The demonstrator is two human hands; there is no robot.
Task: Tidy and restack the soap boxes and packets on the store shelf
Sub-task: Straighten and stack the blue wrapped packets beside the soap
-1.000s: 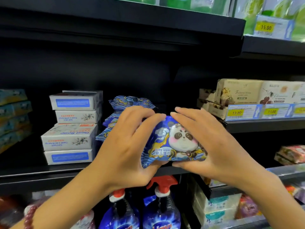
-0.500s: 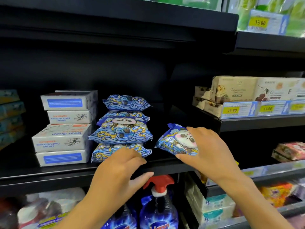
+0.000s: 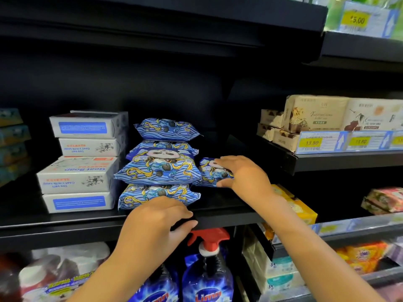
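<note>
Several blue panda-print packets (image 3: 159, 168) form a leaning stack in the middle of the black shelf (image 3: 65, 223). Left of them stands a stack of white goat soap boxes (image 3: 80, 162). My right hand (image 3: 242, 175) holds one more blue panda packet (image 3: 209, 171) down on the shelf just right of the stack, fingers over its top and thumb under its front edge. My left hand (image 3: 157, 221) hovers at the shelf's front edge below the bottom packet, fingers loosely curled, holding nothing.
Beige boxes (image 3: 316, 114) with yellow price tags fill a shelf at the right. Blue spray bottles with red triggers (image 3: 209, 240) stand below the shelf. Teal packets (image 3: 11, 136) sit at the far left. Yellow and pink packs lie lower right.
Both hands held the packet a second ago. My left hand let go and dropped to the shelf edge; my right hand carried the packet down onto the shelf beside the stack.
</note>
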